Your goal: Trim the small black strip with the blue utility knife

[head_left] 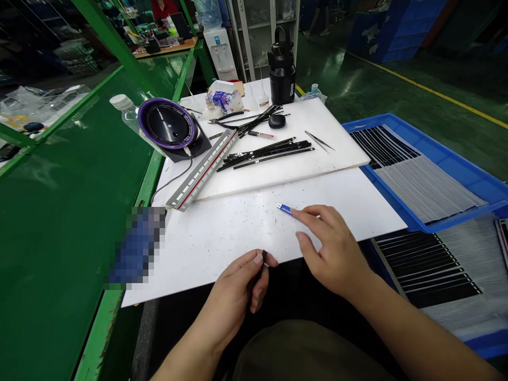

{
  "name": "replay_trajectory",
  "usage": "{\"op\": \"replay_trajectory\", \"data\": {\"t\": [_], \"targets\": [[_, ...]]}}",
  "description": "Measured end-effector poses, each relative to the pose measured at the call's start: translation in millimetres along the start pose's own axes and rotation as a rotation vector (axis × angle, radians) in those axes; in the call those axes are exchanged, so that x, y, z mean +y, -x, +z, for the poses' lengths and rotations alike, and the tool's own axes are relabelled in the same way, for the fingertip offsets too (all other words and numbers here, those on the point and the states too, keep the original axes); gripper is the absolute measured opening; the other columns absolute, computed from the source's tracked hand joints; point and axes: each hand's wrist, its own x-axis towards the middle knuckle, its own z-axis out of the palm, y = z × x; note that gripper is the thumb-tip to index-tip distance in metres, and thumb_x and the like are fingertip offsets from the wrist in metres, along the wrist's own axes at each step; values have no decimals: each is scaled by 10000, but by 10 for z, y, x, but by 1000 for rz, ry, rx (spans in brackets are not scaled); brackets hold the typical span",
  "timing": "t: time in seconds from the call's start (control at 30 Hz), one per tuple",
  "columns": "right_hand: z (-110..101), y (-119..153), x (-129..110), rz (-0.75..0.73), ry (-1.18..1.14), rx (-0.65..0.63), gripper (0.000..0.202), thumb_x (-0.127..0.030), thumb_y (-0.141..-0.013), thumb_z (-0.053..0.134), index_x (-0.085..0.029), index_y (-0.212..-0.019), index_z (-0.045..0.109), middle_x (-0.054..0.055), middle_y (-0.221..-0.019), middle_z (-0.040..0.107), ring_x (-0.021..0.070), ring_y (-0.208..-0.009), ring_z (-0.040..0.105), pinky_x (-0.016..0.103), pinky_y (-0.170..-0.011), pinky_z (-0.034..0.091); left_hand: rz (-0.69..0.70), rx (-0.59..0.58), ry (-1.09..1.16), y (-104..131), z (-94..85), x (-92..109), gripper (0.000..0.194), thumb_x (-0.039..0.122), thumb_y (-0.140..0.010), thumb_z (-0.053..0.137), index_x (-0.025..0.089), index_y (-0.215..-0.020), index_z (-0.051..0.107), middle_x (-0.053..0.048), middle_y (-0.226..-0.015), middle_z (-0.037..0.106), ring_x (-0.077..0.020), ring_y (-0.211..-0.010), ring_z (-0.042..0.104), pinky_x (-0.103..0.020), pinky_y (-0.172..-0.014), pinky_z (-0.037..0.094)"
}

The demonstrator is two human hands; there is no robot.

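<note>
Pinching a small black strip piece at the white table's near edge, left hand closed; right hand open, fingertips on a thin blue-tipped tool. Both look light, slim; grip mid-length.

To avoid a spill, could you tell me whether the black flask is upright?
Upright: the black flask stands on its base, handle on top.

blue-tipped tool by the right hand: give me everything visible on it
The blue-tipped tool is a slim stick with a blue body and a small pale tip pointing left and away. It lies flat on the white board, near its front edge. The right hand reaches over its near end, index fingertip on or just above it; the rest is hidden, and contact cannot be told.
</note>
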Motion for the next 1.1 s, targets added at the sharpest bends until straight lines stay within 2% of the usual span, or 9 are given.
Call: {"op": "replay_trajectory", "data": {"t": [0.13, 0.33, 0.4, 0.47, 0.57, 0.63, 0.77, 0.93, 1.1], "targets": [[63, -77, 310, 21, 289, -70, 481, -193, -903, 534, -103, -1374, 500, 152, -1083, 575, 319, -1018, 490, 528, -884, 452, 41, -30, -59, 14, -21, -24, 361, 445, -929, 463, 176, -689, 485, 57, -551, 276, -79, -474, 237, -201, -437, 187], [75, -62, 327, 101, 179, -50, 417, -189, -967, 381, -102, -1359, 492, 143, -1049, 554, 257, -907, 553, 432, -767, 513, -94, -27, -174, 95, -121, -24, 325, 479, -877, 596, 176, -776, 534, 7, -749, 442, -92, -652, 392, -171, -565, 336], [-8, 51, 160, 268, -80, -49, 400, -262, -1003, 345, -154, -1367, 474, 94, -976, 575, 195, -772, 580, 357, -675, 515, -121, -37, -229, 99, -193, -65, 357, 501, -902, 541, 169, -771, 552, 26, -669, 383, -85, -592, 356, -175, -518, 291], [-84, 218, -12, 537, -516, -173, 381, -334, -1018, 334, -204, -1338, 495, 6, -752, 558, 131, -554, 506, 279, -532, 449, -130, -85, -230, 88, -261, -126, 402, 510, -927, 468, 162, -745, 557, 51, -592, 282, -75, -508, 268, -192, -454, 195], [-126, 488, -158, 772, -962, -392, 369, -319, -994, 398, -246, -1345, 492, 8, -877, 594, 69, -483, 402, 232, -463, 348, -173, -63, -31, 74, -310, -214, 373, 482, -920, 453, 167, -744, 548, 67, -563, 244, -61, -456, 181, -197, -424, 121], [-109, 618, -168, 747, -984, -436, 407, -309, -999, 404, -281, -1405, 435, 15, -976, 586, 64, -518, 410, 229, -484, 350, -208, 3, 87, 85, -305, -249, 338, 464, -917, 452, 175, -773, 552, 73, -548, 255, -55, -439, 141, -194, -413, 96], [-23, 724, -117, 545, -645, -444, 452, -321, -1019, 350, -272, -1468, 376, -13, -774, 547, 123, -577, 460, 258, -539, 402, -143, 128, 87, 131, -258, -261, 301, 441, -913, 478, 177, -790, 553, 60, -551, 332, -56, -438, 194, -189, -416, 142], [170, 790, -157, 324, -335, -408, 506, -227, -978, 360, -214, -1484, 356, 81, -1083, 645, 222, -911, 617, 392, -823, 501, -45, 223, -167, 130, -194, -321, 365, 494, -900, 502, 184, -706, 514, 42, -525, 389, -85, -445, 305, -216, -433, 234], [323, 865, -282, 336, -230, -473, 507, -216, -969, 358, -147, -1472, 349, 143, -1262, 581, 274, -1069, 592, 445, -885, 500, 14, 369, -341, 93, -100, -470, 428, 504, -911, 494, 192, -621, 451, 29, -541, 410, -107, -497, 365, -228, -482, 315]]}}
